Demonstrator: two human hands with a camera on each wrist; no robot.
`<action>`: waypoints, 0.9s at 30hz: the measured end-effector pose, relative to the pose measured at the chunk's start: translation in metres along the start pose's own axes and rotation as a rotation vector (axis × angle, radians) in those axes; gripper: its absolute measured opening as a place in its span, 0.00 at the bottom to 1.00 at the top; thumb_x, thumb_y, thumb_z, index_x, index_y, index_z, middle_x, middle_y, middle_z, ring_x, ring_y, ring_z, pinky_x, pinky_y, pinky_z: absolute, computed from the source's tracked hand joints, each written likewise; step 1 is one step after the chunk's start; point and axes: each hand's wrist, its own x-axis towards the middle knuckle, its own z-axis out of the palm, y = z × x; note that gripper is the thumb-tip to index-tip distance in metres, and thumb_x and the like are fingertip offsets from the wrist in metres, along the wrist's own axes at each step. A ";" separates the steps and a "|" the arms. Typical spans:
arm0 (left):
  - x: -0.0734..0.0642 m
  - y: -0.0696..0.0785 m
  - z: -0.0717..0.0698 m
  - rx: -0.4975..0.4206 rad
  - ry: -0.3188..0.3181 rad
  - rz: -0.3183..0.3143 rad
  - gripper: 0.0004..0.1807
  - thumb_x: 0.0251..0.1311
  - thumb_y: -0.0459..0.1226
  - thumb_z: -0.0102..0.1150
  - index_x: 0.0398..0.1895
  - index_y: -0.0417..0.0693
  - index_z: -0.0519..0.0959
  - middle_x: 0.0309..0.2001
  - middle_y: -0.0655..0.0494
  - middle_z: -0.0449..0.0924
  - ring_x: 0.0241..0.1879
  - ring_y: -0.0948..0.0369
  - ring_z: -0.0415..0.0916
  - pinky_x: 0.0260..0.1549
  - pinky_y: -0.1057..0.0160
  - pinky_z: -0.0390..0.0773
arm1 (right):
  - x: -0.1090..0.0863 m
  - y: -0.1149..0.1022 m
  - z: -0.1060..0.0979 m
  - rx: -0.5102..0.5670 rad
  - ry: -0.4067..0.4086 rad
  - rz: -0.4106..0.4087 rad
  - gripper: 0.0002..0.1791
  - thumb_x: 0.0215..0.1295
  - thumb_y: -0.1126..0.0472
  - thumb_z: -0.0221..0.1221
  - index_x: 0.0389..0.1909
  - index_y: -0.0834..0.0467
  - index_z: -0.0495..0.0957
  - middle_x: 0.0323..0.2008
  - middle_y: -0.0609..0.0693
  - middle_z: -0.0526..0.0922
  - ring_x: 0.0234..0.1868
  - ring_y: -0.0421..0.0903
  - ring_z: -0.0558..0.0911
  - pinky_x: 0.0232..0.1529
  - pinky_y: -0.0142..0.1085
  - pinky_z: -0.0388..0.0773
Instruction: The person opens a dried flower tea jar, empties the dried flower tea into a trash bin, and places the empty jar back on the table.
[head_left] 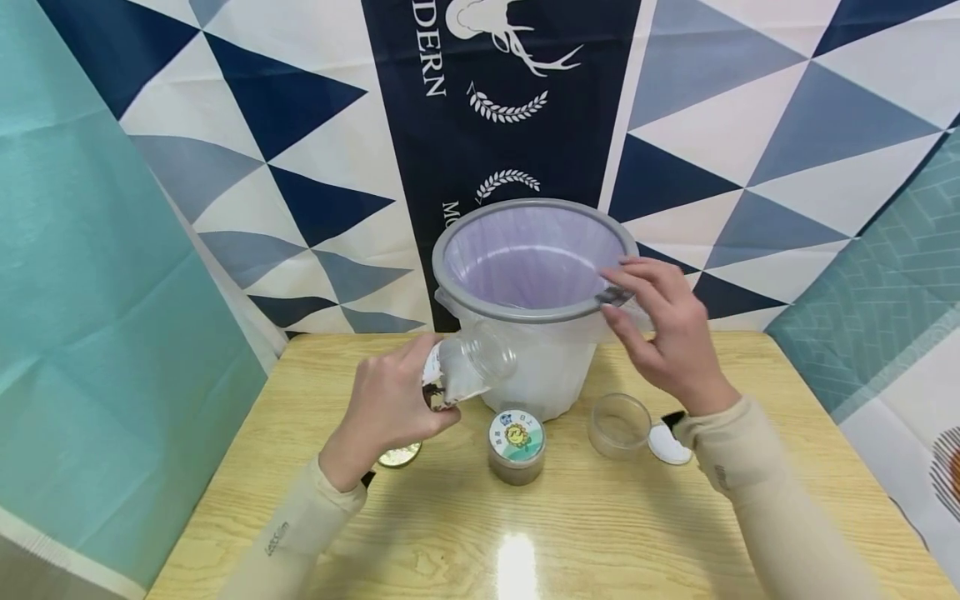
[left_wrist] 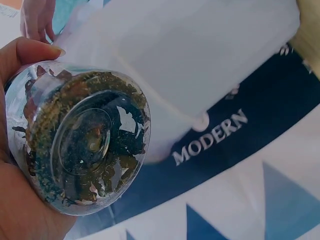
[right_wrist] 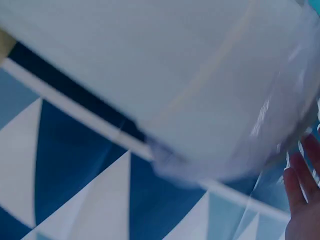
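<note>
My left hand (head_left: 397, 392) grips a clear plastic jar (head_left: 476, 364), tipped with its mouth towards the bin. Dark flaky bits cling to its base and wall (left_wrist: 92, 135) in the left wrist view. A white bin (head_left: 558, 358) with a grey rim and a pale purple liner (head_left: 517, 258) stands just beyond. At its right rim is my right hand (head_left: 667, 333), thumb and fingers apart. A small dark grey piece (head_left: 615, 295) shows between them; whether it is held I cannot tell. The right wrist view catches extended fingers (right_wrist: 302, 177) beside the liner's edge.
On the wooden table (head_left: 450, 517) a round tin (head_left: 516, 447) with a sunflower lid stands before the bin. To its right are a clear round container (head_left: 619, 425) and a white disc (head_left: 667, 446). A gold lid (head_left: 400, 456) is partly hidden by my left hand. Patterned cloth (head_left: 300, 167) hangs behind.
</note>
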 end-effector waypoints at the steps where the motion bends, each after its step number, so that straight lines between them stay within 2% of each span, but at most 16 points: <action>1: 0.001 -0.002 -0.003 0.005 0.015 0.000 0.42 0.23 0.48 0.81 0.51 0.45 0.78 0.32 0.53 0.87 0.23 0.58 0.80 0.18 0.59 0.75 | 0.005 -0.002 0.006 0.001 -0.020 -0.027 0.29 0.79 0.41 0.50 0.55 0.62 0.84 0.53 0.64 0.83 0.59 0.62 0.78 0.67 0.44 0.71; 4: 0.004 -0.006 -0.009 0.015 0.050 0.005 0.41 0.23 0.48 0.80 0.49 0.45 0.78 0.31 0.53 0.86 0.21 0.57 0.79 0.17 0.57 0.75 | 0.015 -0.004 0.022 -0.014 -0.093 -0.096 0.27 0.81 0.44 0.47 0.47 0.61 0.86 0.47 0.60 0.85 0.53 0.59 0.81 0.58 0.51 0.75; 6: 0.005 -0.008 -0.012 0.015 0.061 0.007 0.41 0.23 0.48 0.80 0.49 0.44 0.78 0.31 0.52 0.86 0.21 0.57 0.79 0.17 0.56 0.75 | 0.016 -0.004 0.030 -0.048 -0.120 -0.122 0.28 0.82 0.45 0.45 0.41 0.60 0.86 0.40 0.57 0.86 0.46 0.57 0.81 0.50 0.51 0.77; 9: 0.005 -0.011 -0.014 0.006 0.064 -0.005 0.41 0.24 0.47 0.79 0.50 0.44 0.78 0.32 0.52 0.87 0.20 0.56 0.78 0.17 0.56 0.75 | 0.015 -0.003 0.037 -0.108 -0.125 -0.137 0.29 0.82 0.44 0.44 0.31 0.58 0.84 0.29 0.53 0.84 0.35 0.54 0.79 0.39 0.49 0.75; 12: 0.005 -0.014 -0.016 0.001 0.071 -0.027 0.40 0.25 0.47 0.79 0.50 0.44 0.78 0.32 0.51 0.87 0.21 0.56 0.79 0.17 0.56 0.74 | 0.014 -0.003 0.042 -0.145 -0.103 -0.145 0.29 0.81 0.44 0.43 0.26 0.57 0.79 0.23 0.51 0.79 0.28 0.52 0.75 0.33 0.46 0.72; 20: 0.012 -0.021 -0.024 0.015 0.081 -0.038 0.40 0.26 0.47 0.79 0.50 0.42 0.78 0.32 0.49 0.87 0.23 0.54 0.80 0.17 0.55 0.75 | 0.015 -0.003 0.046 -0.188 -0.083 -0.169 0.29 0.81 0.46 0.42 0.21 0.56 0.73 0.19 0.50 0.72 0.22 0.50 0.68 0.27 0.44 0.66; 27: 0.035 -0.033 -0.041 0.075 0.129 -0.030 0.40 0.28 0.49 0.77 0.51 0.43 0.78 0.34 0.48 0.87 0.23 0.51 0.80 0.17 0.51 0.74 | 0.016 -0.002 0.046 -0.197 -0.083 -0.176 0.28 0.80 0.46 0.43 0.21 0.57 0.72 0.19 0.50 0.71 0.22 0.51 0.68 0.26 0.44 0.65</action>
